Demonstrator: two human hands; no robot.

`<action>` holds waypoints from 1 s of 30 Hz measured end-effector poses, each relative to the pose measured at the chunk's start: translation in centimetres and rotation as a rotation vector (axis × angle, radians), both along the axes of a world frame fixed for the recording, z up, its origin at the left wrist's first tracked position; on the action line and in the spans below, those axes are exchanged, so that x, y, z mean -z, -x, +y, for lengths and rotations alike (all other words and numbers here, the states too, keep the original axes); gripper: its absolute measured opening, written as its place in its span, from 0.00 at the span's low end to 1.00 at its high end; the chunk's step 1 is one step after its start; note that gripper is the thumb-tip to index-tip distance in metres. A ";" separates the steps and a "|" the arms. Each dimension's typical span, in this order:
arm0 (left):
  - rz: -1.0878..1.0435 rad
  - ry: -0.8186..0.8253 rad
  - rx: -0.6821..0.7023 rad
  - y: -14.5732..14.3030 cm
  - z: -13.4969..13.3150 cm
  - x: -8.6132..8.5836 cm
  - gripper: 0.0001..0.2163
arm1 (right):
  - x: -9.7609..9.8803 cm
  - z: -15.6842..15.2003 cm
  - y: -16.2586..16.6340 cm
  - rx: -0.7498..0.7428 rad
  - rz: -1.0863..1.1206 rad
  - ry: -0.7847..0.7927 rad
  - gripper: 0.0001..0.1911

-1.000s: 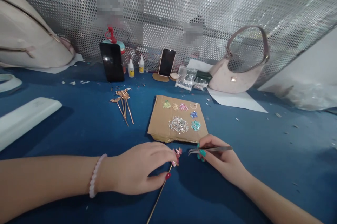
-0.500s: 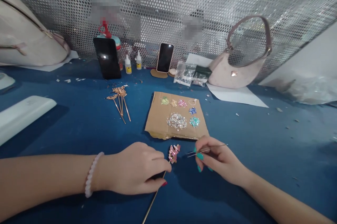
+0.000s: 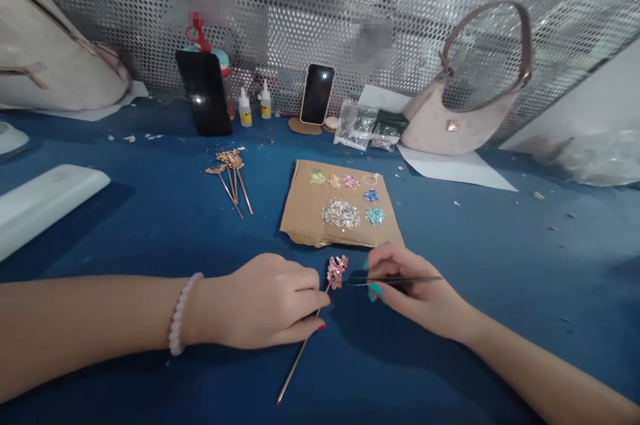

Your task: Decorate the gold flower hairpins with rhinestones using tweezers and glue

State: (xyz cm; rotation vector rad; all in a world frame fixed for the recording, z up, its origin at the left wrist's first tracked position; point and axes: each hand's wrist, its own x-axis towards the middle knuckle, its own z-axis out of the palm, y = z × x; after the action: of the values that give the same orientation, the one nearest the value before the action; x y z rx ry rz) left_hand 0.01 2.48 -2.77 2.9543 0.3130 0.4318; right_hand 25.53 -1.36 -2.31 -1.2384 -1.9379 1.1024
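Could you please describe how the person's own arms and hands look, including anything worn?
No sleeve or glove shows on either side. The left hand has red nail polish, and a bracelet of round, pale beads circles its wrist. The right hand has teal nail polish, with no bracelet visible.

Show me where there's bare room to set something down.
Best bets: between the long white object and gold hairpins, and right of the cardboard, below the white paper, bar a few scraps. Crowded: the back, from black phone to pale handbag, and between left hand and right hand, with gemmed hairpin and tweezers.
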 end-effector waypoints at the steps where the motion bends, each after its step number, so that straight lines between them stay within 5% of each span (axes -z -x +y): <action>1: 0.003 -0.007 -0.015 0.0 0.0 0.0 0.11 | 0.1 0.1 0.0 0.003 -0.021 -0.015 0.04; 13: -0.049 -0.118 -0.022 -0.1 -0.4 -0.3 0.12 | 0.1 0.0 0.3 0.021 -0.161 -0.091 0.05; 30: -0.006 -0.074 -0.021 -0.2 -0.3 0.0 0.11 | -0.1 0.0 1.1 0.031 -0.227 -0.209 0.06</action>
State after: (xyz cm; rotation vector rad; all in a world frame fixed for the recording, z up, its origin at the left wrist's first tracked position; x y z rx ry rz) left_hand 0.17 2.18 -2.79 3.0234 0.3347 0.4653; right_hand 24.48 -1.34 -2.21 -1.3187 -2.1313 0.7472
